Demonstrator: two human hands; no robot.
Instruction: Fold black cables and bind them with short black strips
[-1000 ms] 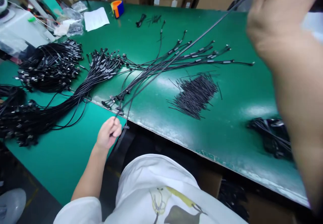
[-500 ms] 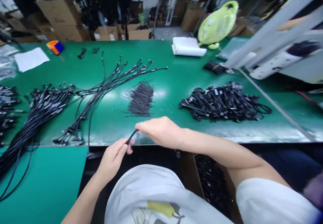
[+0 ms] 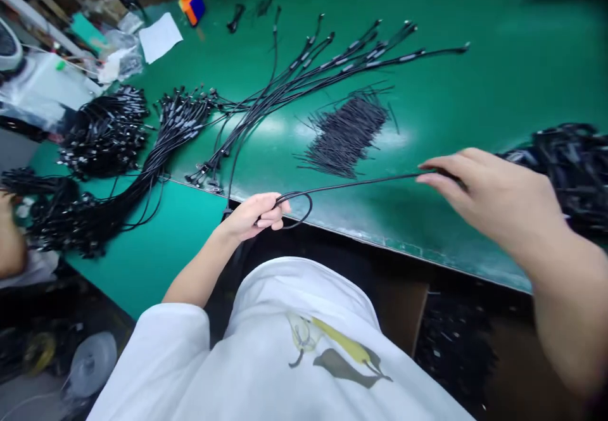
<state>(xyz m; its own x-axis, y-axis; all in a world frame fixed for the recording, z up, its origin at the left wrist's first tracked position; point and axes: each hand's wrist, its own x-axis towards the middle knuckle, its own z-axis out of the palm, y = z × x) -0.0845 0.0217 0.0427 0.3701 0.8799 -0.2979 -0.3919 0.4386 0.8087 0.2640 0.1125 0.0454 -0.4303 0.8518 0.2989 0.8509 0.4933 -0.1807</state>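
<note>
A black cable (image 3: 361, 183) is stretched between my two hands above the near edge of the green table. My left hand (image 3: 260, 216) is closed on it, and a small loop of the cable stands out beside its fingers. Farther right, my right hand (image 3: 494, 196) pinches the cable between thumb and fingers; the end past them is mostly hidden. Just beyond the cable lies a pile of thin black ties (image 3: 349, 131). Behind my left hand several long black cables with connectors (image 3: 280, 95) are spread out.
Bundled cables (image 3: 156, 155) lie to the left, beside another heap (image 3: 111, 130). Coiled black cables (image 3: 577, 168) are at the right, partly behind my right hand. An orange and blue tape roll (image 3: 192, 7) and white paper (image 3: 160, 37) sit farther back. Another person's arm (image 3: 10, 234) shows at the left edge.
My hands have moved apart, the right one going right and drawing the cable out long. A loop now shows at my left hand. The view has swung to the left.
</note>
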